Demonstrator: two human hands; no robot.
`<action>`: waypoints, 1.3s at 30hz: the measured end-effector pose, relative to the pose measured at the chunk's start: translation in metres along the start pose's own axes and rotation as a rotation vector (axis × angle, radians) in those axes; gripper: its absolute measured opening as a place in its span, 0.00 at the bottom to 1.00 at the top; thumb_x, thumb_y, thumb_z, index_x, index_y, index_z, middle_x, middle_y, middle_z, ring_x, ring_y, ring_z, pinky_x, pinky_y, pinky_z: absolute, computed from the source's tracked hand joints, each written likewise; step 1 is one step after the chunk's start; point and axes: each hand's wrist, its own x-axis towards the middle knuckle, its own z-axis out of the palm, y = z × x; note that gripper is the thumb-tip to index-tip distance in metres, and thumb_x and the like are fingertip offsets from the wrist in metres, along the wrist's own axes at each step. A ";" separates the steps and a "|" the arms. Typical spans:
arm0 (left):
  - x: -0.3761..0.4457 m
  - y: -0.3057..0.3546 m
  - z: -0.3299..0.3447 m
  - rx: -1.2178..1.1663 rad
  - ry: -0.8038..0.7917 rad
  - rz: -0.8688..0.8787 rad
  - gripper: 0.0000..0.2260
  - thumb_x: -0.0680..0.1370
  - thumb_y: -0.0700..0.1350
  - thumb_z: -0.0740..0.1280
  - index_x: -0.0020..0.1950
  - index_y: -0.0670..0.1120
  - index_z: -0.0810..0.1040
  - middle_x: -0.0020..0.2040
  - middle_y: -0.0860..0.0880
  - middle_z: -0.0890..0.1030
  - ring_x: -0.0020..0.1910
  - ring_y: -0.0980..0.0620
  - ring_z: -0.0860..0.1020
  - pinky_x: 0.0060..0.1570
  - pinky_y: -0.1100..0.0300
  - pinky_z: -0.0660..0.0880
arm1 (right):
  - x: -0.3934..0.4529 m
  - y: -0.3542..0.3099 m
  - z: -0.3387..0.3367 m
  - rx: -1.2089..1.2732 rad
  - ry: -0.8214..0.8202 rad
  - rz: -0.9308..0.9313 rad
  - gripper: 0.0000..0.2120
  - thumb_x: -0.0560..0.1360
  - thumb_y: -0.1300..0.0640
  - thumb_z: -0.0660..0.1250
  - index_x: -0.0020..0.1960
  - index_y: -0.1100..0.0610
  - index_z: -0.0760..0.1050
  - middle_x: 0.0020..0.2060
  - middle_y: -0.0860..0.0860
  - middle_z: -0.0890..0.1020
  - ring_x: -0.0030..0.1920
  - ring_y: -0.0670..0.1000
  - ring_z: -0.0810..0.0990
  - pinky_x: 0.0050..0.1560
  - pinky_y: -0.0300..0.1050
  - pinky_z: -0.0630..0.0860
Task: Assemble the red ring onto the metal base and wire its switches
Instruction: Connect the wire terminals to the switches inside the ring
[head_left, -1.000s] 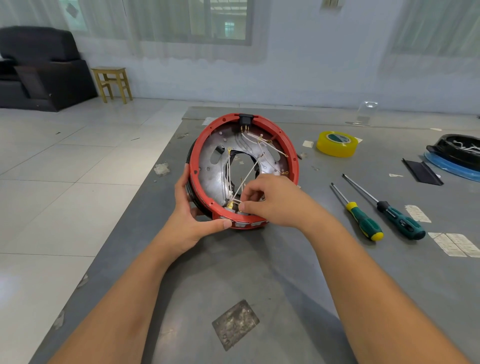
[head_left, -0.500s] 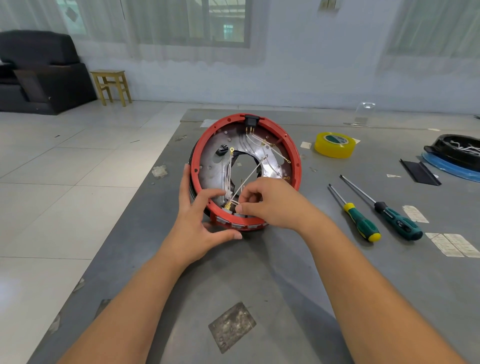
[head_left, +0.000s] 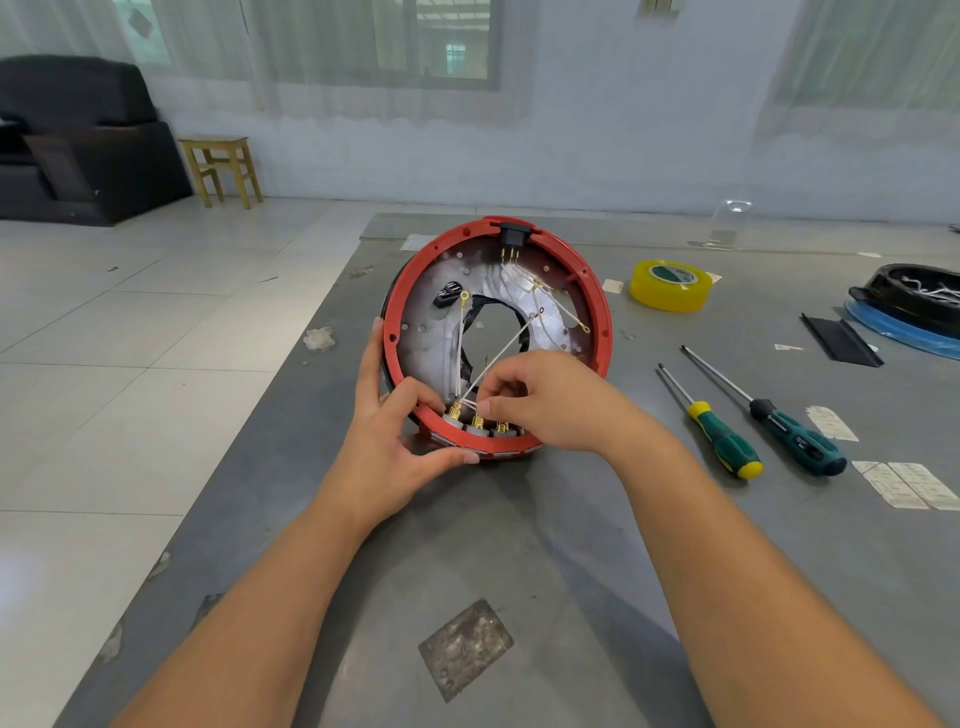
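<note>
Here, largest first.
Table (head_left: 571, 597): grey top filling the lower and right frame; its left edge runs diagonally from upper middle to lower left, just beside the work.
Red ring (head_left: 602, 332): centre frame, seated around the metal base (head_left: 431, 332), the pair tipped up on its lower rim so the open face looks toward the viewer.
Left hand (head_left: 384, 441): grips the ring's lower-left rim, thumb under, a finger hooked inside.
Right hand (head_left: 550, 405): fingers curled, pinching a white wire (head_left: 501, 353) at the switch row.
Switches (head_left: 478, 423): three along the ring's bottom rim, brass terminals up, directly under both hands.
Key relation: the wire runs diagonally up-right from the terminals; the right hand is nearer, so I judge it makes the push-on while the left steadies.
Screwdrivers (head_left: 722, 431): two lying right of the ring, well apart from it.
Tape roll (head_left: 670, 286): yellow, upper right.
Room: open table toward the viewer and right; little toward the left edge.
</note>
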 end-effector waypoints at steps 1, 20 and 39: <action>0.000 0.000 0.000 -0.003 0.001 0.000 0.21 0.65 0.58 0.83 0.51 0.53 0.79 0.86 0.55 0.45 0.83 0.55 0.58 0.55 0.65 0.81 | 0.000 0.000 0.000 -0.003 0.001 0.000 0.03 0.78 0.52 0.72 0.46 0.50 0.83 0.34 0.44 0.79 0.33 0.41 0.74 0.37 0.36 0.71; -0.002 0.003 0.000 -0.063 0.002 0.038 0.20 0.66 0.63 0.82 0.51 0.58 0.79 0.85 0.56 0.48 0.79 0.59 0.64 0.53 0.64 0.83 | 0.001 -0.001 0.001 -0.025 0.052 -0.010 0.04 0.78 0.52 0.70 0.46 0.51 0.83 0.38 0.45 0.81 0.38 0.44 0.77 0.41 0.41 0.73; -0.003 0.003 0.002 -0.017 0.011 0.064 0.21 0.66 0.61 0.82 0.52 0.55 0.79 0.85 0.54 0.46 0.73 0.64 0.69 0.52 0.65 0.82 | 0.003 0.002 0.001 -0.027 0.036 0.011 0.06 0.76 0.51 0.74 0.40 0.49 0.82 0.31 0.42 0.80 0.32 0.38 0.76 0.36 0.35 0.68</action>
